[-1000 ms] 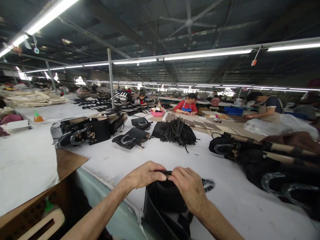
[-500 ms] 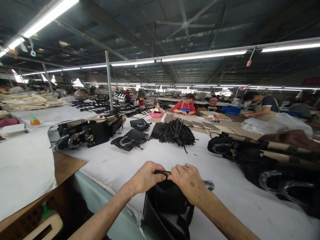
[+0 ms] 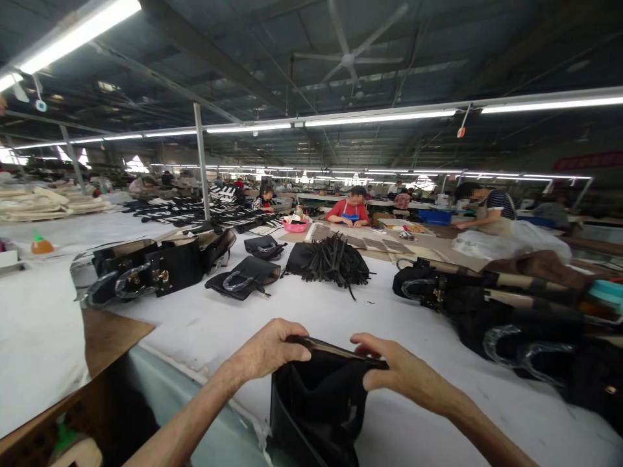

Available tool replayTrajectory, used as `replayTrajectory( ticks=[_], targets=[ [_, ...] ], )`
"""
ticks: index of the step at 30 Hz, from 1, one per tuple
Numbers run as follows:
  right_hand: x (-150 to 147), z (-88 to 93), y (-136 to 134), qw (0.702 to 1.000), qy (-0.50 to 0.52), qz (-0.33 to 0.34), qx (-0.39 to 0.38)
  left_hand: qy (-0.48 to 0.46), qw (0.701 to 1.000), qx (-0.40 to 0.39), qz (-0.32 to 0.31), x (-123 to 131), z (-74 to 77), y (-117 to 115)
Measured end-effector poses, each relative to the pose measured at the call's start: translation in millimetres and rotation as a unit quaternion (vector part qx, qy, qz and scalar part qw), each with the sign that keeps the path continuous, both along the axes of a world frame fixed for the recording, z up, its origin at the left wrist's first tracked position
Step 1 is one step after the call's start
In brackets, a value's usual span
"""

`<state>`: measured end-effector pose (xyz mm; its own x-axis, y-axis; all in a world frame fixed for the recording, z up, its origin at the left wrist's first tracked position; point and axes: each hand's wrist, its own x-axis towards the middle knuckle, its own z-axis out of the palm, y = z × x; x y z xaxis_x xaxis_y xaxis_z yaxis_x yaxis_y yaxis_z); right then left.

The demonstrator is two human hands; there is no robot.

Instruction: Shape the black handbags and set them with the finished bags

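Note:
A black handbag (image 3: 316,402) stands at the table's near edge, its mouth facing me and its dark lining showing. My left hand (image 3: 270,350) pinches the left end of the bag's far rim, thumb inside and fingers behind. At the right end of that rim, my right hand (image 3: 394,370) grips the edge between thumb and fingers, closed on it. The rim runs stretched between both hands, with a tan strip along it. The bag's lower part is cut off by the picture's bottom edge.
Black handbags with wrapped handles stand at left (image 3: 178,266) and right (image 3: 525,318). Beyond lie a flat black bag (image 3: 243,277) and a heap of black strips (image 3: 335,259). A glue bottle (image 3: 41,244) is at far left. Co-workers (image 3: 349,209) sit across the table.
My hands were close together at the rim's middle; now they are apart, the right one having moved right. The bag's mouth is spread wider. The view has turned slightly right.

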<state>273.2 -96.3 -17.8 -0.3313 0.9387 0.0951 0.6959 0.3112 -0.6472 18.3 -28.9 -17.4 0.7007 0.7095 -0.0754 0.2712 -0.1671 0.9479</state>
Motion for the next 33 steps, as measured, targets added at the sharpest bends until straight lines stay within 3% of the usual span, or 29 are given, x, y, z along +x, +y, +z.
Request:
replayTrajectory(
  ticks=[10, 15, 18, 24, 33],
  targets=[
    [-3, -23.9, -6, 0.996, -0.047, -0.047, 0.053, -0.012, 0.992, 0.102, 0.077, 8, -7.6, 1],
    [-17, -21.7, -8, 0.957, -0.084, -0.12, 0.252, 0.003, 0.99, 0.084, 0.11, 9, -16.6, 6],
    [-44, -11.3, -7, 0.929, -0.094, -0.098, 0.345, 0.002, 0.989, 0.096, 0.111, 9, -20.2, 11],
    [-91, -11.9, 9, 0.923, -0.082, -0.101, 0.362, 0.011, 0.986, 0.111, 0.12, 7, -20.5, 12],
    [-99, -26.7, 23, 0.899, -0.113, -0.096, 0.413, 0.001, 0.984, 0.119, 0.13, 7, -18.0, 13]
  ],
)
